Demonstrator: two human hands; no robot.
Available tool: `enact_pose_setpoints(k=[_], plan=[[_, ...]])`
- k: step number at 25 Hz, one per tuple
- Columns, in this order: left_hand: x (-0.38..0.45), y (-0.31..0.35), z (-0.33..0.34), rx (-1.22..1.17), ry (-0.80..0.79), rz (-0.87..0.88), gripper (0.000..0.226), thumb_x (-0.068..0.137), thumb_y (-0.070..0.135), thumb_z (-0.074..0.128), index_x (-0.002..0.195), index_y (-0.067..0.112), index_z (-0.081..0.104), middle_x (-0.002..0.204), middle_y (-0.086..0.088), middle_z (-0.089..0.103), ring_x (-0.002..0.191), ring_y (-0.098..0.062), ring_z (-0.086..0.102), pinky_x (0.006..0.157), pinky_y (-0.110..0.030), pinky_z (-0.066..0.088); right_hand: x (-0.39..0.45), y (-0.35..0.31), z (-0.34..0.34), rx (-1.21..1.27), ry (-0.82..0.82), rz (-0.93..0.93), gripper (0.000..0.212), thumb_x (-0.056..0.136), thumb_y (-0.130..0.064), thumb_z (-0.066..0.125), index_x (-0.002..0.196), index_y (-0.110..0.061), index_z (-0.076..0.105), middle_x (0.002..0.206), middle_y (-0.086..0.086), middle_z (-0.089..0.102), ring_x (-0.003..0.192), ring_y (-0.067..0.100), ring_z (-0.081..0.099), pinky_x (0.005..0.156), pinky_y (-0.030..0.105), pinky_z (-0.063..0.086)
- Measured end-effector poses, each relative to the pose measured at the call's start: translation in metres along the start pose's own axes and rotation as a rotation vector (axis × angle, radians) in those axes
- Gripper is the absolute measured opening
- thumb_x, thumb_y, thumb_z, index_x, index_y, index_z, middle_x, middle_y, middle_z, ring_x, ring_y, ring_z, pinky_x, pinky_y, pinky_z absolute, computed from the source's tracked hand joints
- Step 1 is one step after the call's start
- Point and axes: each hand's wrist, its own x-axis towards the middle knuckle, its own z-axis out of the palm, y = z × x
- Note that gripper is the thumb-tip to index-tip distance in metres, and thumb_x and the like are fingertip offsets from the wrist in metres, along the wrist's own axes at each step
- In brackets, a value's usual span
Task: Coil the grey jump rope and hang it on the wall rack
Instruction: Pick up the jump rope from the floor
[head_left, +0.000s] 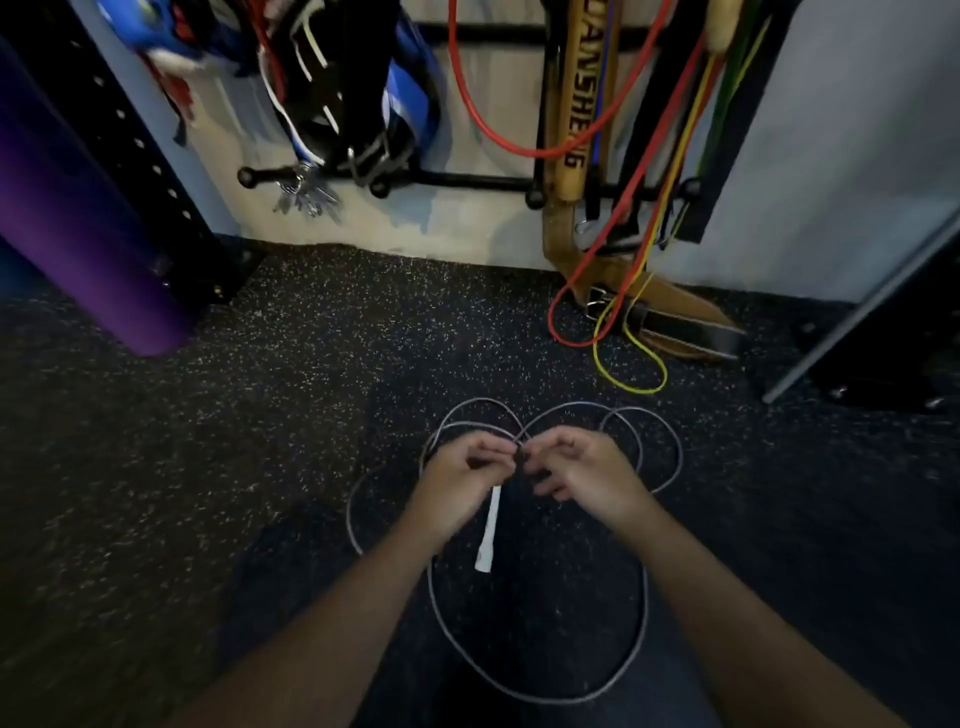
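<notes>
You've got two hands in view, left hand (462, 483) and right hand (576, 475). One grey rope (540, 693) with one white handle (489, 530) showing, and roughly five loops in it, hard to count exactly. By the wall there's one red cord (470, 104), one yellow cord (631, 387), one purple roll (78, 223), one bunch of keys (306, 195), and one wall rack (467, 179).

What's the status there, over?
Left hand and right hand both pinching grey jump rope, loops dangling, white handle hanging. Wall rack ahead, already crowded.
</notes>
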Motion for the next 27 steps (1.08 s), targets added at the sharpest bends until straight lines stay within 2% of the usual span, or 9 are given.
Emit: enact_pose_setpoints(k=[3, 7, 11, 13, 17, 19, 22, 24, 27], plan=[[0.032, -0.053, 0.038, 0.325, 0.178, -0.043, 0.007, 0.098, 0.028, 0.064, 0.094, 0.023, 0.067, 0.103, -0.002, 0.074, 0.096, -0.023, 0.069, 0.075, -0.033, 0.053, 0.029, 0.022, -0.01, -0.176, -0.012, -0.011, 0.019, 0.102, -0.019, 0.058, 0.095, -0.016, 0.075, 0.087, 0.003, 0.078, 0.064, 0.015, 0.067, 0.049, 0.012, 0.046], [0.041, -0.112, 0.084, 0.697, 0.204, -0.172, 0.045, 0.095, 0.045, 0.064, 0.127, 0.017, 0.048, 0.132, -0.005, 0.055, 0.122, -0.028, 0.059, 0.086, -0.04, 0.05, 0.047, 0.004, -0.023, -0.238, 0.012, -0.086, 0.021, 0.103, -0.024, 0.056, 0.098, -0.017, 0.075, 0.089, 0.003, 0.078, 0.067, 0.014, 0.067, 0.052, 0.014, 0.044], [0.041, -0.122, 0.083, 0.872, 0.209, -0.099, 0.031, 0.105, 0.029, 0.049, 0.132, 0.017, 0.041, 0.14, -0.005, 0.051, 0.122, -0.026, 0.061, 0.09, -0.04, 0.052, 0.036, -0.015, -0.008, -0.285, -0.013, -0.192, 0.019, 0.101, -0.025, 0.06, 0.09, -0.026, 0.076, 0.08, -0.003, 0.079, 0.064, 0.008, 0.067, 0.062, 0.025, 0.053], [0.045, -0.099, 0.066, 0.815, 0.253, 0.0, 0.028, 0.106, 0.021, 0.042, 0.134, 0.017, 0.043, 0.137, -0.006, 0.05, 0.112, -0.03, 0.066, 0.081, -0.043, 0.05, 0.036, -0.02, -0.008, -0.361, -0.001, -0.259, 0.02, 0.1, -0.026, 0.062, 0.085, -0.029, 0.075, 0.076, -0.007, 0.077, 0.061, -0.001, 0.064, 0.066, 0.024, 0.053], [0.054, 0.002, 0.004, 0.762, 0.257, 0.274, 0.022, 0.102, 0.03, 0.049, 0.123, 0.025, 0.052, 0.115, 0.0, 0.057, 0.091, -0.025, 0.067, 0.074, -0.041, 0.055, 0.044, -0.045, -0.028, -0.427, 0.128, -0.387, 0.016, 0.099, -0.023, 0.064, 0.089, -0.027, 0.075, 0.072, -0.01, 0.066, 0.057, -0.002, 0.057, 0.053, 0.014, 0.039], [0.05, 0.061, -0.027, 0.813, 0.271, 0.431, 0.015, 0.097, 0.039, 0.057, 0.108, 0.03, 0.058, 0.102, 0.005, 0.061, 0.084, -0.019, 0.065, 0.07, -0.037, 0.055, 0.042, -0.06, -0.041, -0.473, 0.2, -0.494, 0.011, 0.098, -0.022, 0.065, 0.103, -0.024, 0.075, 0.093, -0.006, 0.065, 0.082, 0.007, 0.058, 0.069, 0.022, 0.044], [0.034, 0.135, -0.06, 0.942, 0.253, 0.641, 0.021, 0.094, 0.056, 0.057, 0.104, 0.038, 0.063, 0.1, 0.013, 0.063, 0.087, -0.012, 0.062, 0.069, -0.033, 0.047, 0.035, -0.09, -0.061, -0.615, 0.26, -0.601, 0.026, 0.097, -0.031, 0.065, 0.124, -0.029, 0.066, 0.119, -0.007, 0.057, 0.114, 0.013, 0.046, 0.095, 0.034, 0.043], [0.018, 0.166, -0.076, 0.932, 0.216, 0.752, 0.022, 0.096, 0.058, 0.054, 0.109, 0.042, 0.065, 0.101, 0.014, 0.063, 0.089, -0.009, 0.059, 0.072, -0.033, 0.046, 0.023, -0.112, -0.074, -0.619, 0.258, -0.617, 0.024, 0.098, -0.037, 0.064, 0.122, -0.034, 0.065, 0.111, -0.009, 0.062, 0.105, 0.013, 0.053, 0.086, 0.035, 0.046], [-0.001, 0.187, -0.089, 0.849, 0.193, 0.804, 0.01, 0.1, 0.044, 0.057, 0.107, 0.039, 0.061, 0.091, 0.014, 0.064, 0.085, -0.011, 0.057, 0.071, -0.034, 0.041, 0.002, -0.136, -0.084, -0.513, 0.21, -0.635, 0.009, 0.1, -0.034, 0.062, 0.105, -0.032, 0.068, 0.081, -0.004, 0.068, 0.069, 0.01, 0.056, 0.059, 0.027, 0.039]])
